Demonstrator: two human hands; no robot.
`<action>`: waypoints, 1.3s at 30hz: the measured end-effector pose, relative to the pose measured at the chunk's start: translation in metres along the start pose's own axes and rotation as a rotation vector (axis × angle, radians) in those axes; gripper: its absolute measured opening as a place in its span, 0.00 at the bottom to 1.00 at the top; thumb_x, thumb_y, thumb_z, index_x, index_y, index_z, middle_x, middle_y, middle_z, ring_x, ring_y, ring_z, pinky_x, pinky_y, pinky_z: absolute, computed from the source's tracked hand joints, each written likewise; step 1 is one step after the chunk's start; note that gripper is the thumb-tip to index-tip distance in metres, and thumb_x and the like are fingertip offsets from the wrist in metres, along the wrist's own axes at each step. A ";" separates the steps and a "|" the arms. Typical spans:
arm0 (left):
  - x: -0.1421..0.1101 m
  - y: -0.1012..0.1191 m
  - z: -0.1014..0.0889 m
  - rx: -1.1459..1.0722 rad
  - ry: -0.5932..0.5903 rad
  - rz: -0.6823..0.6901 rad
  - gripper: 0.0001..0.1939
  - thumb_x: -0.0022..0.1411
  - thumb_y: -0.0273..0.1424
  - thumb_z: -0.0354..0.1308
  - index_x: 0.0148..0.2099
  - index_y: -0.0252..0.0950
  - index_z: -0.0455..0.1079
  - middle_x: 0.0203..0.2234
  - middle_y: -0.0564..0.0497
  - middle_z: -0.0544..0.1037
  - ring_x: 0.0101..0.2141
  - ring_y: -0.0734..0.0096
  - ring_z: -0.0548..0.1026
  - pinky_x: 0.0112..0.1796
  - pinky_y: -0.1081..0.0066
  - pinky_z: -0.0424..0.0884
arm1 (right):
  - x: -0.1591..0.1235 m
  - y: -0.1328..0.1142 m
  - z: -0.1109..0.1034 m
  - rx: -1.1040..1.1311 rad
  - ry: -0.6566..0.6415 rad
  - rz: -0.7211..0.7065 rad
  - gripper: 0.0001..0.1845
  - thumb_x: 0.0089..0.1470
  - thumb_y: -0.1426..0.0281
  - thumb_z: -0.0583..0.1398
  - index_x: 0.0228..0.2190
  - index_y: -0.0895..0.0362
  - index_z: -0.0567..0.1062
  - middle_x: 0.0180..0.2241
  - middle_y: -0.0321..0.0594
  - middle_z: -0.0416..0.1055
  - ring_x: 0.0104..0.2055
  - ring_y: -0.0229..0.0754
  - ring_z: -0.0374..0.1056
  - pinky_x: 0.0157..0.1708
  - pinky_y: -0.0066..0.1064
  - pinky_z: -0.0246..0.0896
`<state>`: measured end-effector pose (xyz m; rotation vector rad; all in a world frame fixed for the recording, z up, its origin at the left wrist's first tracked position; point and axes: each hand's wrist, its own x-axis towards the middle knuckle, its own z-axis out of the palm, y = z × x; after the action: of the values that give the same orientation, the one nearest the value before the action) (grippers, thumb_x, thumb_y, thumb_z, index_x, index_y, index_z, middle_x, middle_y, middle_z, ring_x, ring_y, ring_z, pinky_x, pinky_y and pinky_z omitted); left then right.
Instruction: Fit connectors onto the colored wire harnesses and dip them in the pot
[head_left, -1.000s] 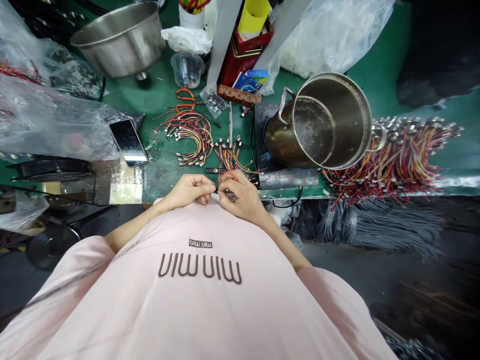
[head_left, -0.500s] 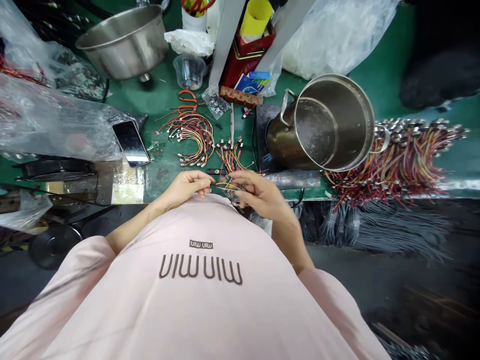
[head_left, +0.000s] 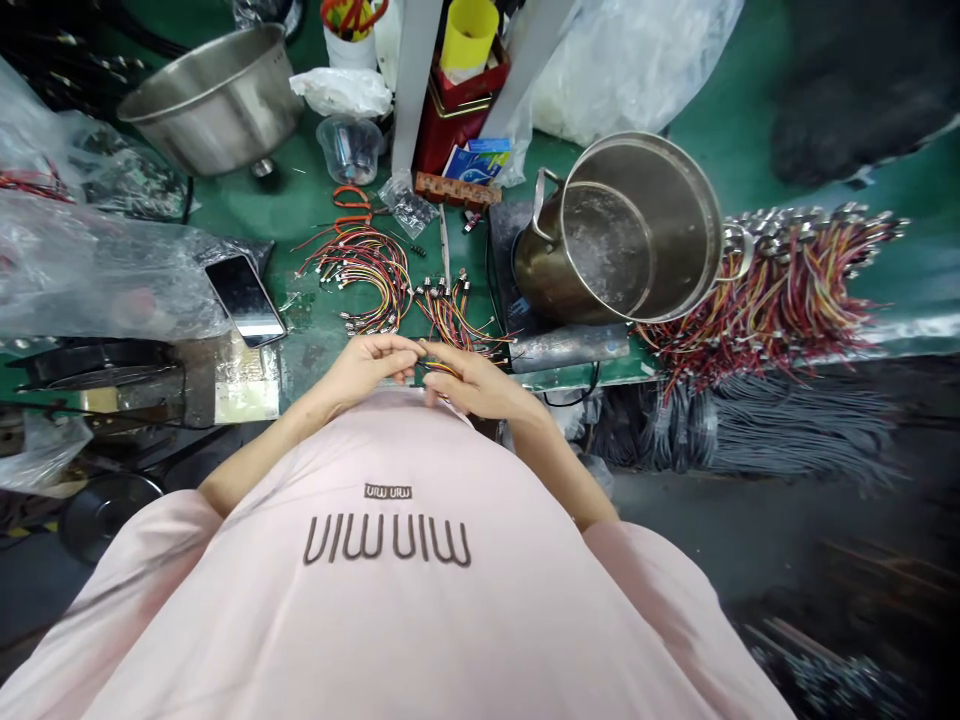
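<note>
At the bench's front edge, my right hand [head_left: 480, 383] is closed around a few thin coloured wires [head_left: 439, 367], yellow ones among them. The fingertips of my left hand [head_left: 371, 362] are pinched together and meet my right fingertips at the wires' left end; what sits between them is too small to see. Just beyond my hands lies a small bunch of wires with metal connectors [head_left: 454, 310]. To its left is a curved bundle of red, yellow and black wires [head_left: 375, 270]. Orange-handled scissors [head_left: 352, 205] rest behind that bundle.
A large steel pot [head_left: 622, 230] stands on a dark plate at right, beside a big heap of wires with metal ends [head_left: 795, 290]. A phone [head_left: 245, 298] and plastic bags [head_left: 105, 260] lie left. A steel basin [head_left: 217, 105] and a red tin [head_left: 450, 120] stand behind.
My right hand has moved left along the wires to meet my left hand, and its fingers have closed in. The camera view has shifted slightly.
</note>
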<state>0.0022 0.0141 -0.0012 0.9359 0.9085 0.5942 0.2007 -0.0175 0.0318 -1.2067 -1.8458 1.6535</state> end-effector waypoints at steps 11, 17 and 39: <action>0.021 -0.012 -0.021 -0.215 0.101 -0.074 0.17 0.50 0.36 0.68 0.41 0.32 0.76 0.23 0.52 0.77 0.22 0.81 0.71 0.27 0.78 0.69 | -0.044 0.032 -0.030 0.396 0.031 0.176 0.21 0.61 0.56 0.54 0.40 0.63 0.74 0.15 0.25 0.52 0.16 0.28 0.45 0.17 0.23 0.40; 0.024 -0.023 -0.029 -0.260 0.153 -0.107 0.21 0.56 0.34 0.64 0.51 0.33 0.71 0.34 0.49 0.79 0.29 0.79 0.76 0.30 0.77 0.72 | -0.024 0.023 -0.045 0.125 0.273 0.132 0.23 0.62 0.56 0.52 0.42 0.62 0.74 0.16 0.27 0.53 0.17 0.30 0.47 0.19 0.24 0.45; -0.006 -0.064 -0.047 -0.300 0.256 -0.273 0.19 0.50 0.37 0.68 0.44 0.32 0.75 0.31 0.49 0.79 0.27 0.80 0.74 0.32 0.78 0.71 | 0.041 0.090 -0.024 -1.061 0.174 0.478 0.18 0.61 0.66 0.52 0.44 0.66 0.74 0.46 0.56 0.71 0.52 0.53 0.62 0.51 0.39 0.56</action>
<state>-0.0381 -0.0021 -0.0682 0.4613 1.1187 0.6026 0.2270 0.0238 -0.0575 -2.2364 -2.5098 0.5816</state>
